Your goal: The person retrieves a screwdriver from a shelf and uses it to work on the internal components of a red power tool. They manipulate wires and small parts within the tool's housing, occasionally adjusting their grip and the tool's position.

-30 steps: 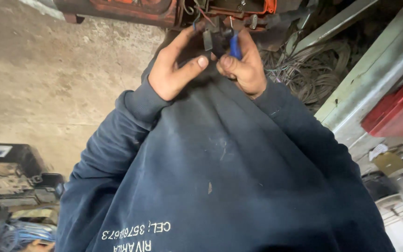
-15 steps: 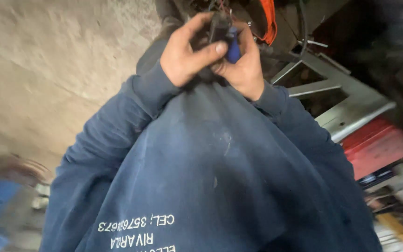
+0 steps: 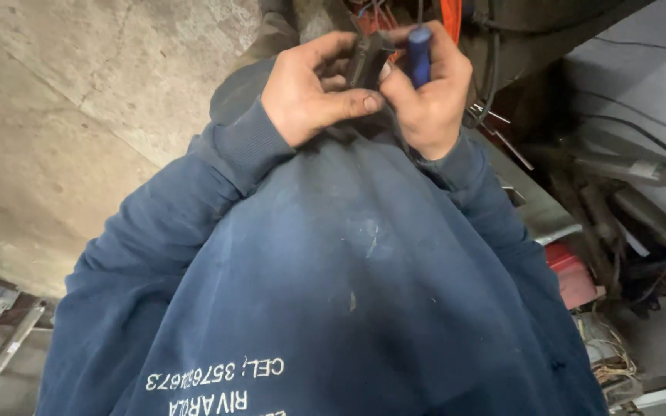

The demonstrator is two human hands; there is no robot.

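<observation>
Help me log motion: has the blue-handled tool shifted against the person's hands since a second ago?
Cannot tell. The blue-handled tool stays gripped in the right hand beside the left hand, but the head camera swung, so nothing fixed holds its place in frame.

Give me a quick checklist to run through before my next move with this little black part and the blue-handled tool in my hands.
1. Left hand grips the small black part, thumb pressed along its lower edge: ok.
2. Right hand wraps the blue-handled tool: ok.
3. Tool tip seated on the part: cannot tell, the tip is hidden behind the fingers.
4. Hands steady and close together, braced near the chest: ok.
5. Orange and dark wires hang right behind the hands, close to the tool: not ok.
6. Clear view of the part's working face: cannot tell, too dark and small.
</observation>
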